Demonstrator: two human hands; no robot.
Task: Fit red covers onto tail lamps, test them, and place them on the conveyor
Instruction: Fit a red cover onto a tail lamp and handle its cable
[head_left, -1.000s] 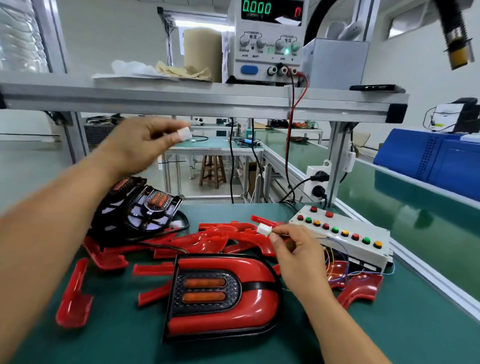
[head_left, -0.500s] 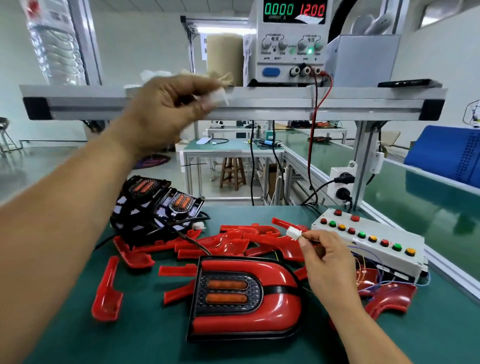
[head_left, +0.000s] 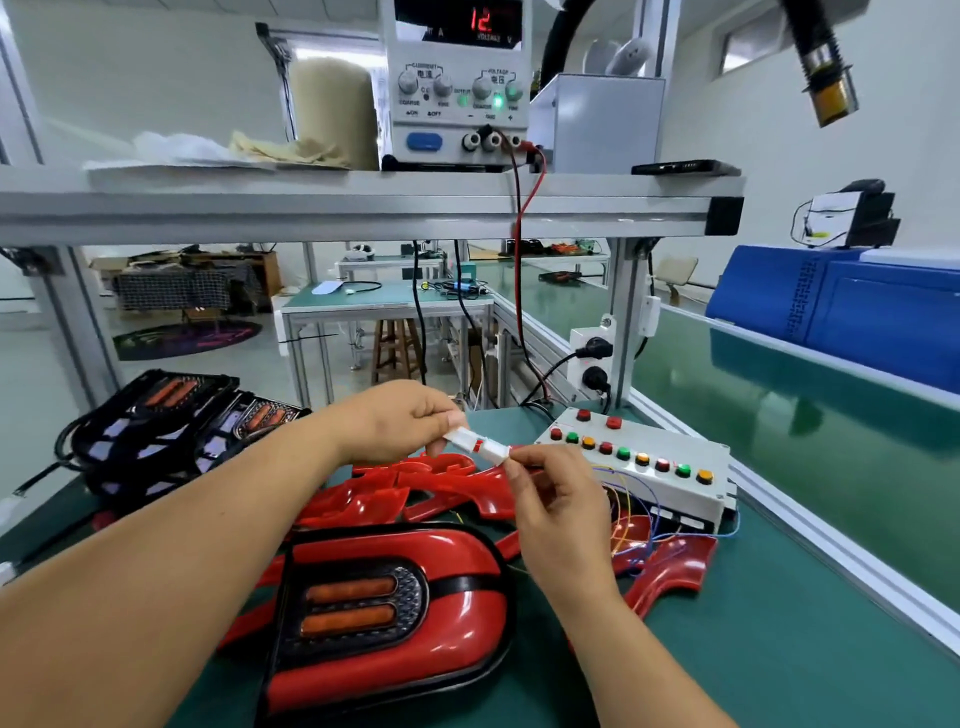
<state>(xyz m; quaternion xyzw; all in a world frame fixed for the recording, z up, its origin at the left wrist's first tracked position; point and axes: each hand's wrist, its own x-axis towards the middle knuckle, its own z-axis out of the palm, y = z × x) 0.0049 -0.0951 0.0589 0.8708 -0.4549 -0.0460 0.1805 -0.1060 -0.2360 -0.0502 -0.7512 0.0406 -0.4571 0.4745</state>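
"Head camera: how far along?"
"Testing, I'd say: left hand (head_left: 395, 421) and right hand (head_left: 561, 499) each pinch one half of a white connector (head_left: 478, 445), the halves touching above the one covered tail lamp (head_left: 395, 613) on the surface (head_left: 779, 649)."
"Left to do?"
"Run the test box (head_left: 680, 501), eleven buttons, then move it to the conveyor (head_left: 831, 426). At least two bare lamps (head_left: 171, 421) wait stacked; loose red covers (head_left: 415, 493) overlap too much to count."

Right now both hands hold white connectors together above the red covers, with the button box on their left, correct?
No: the head view shows the button box on their right. Left hand and right hand do hold the white connectors together above the red covers.
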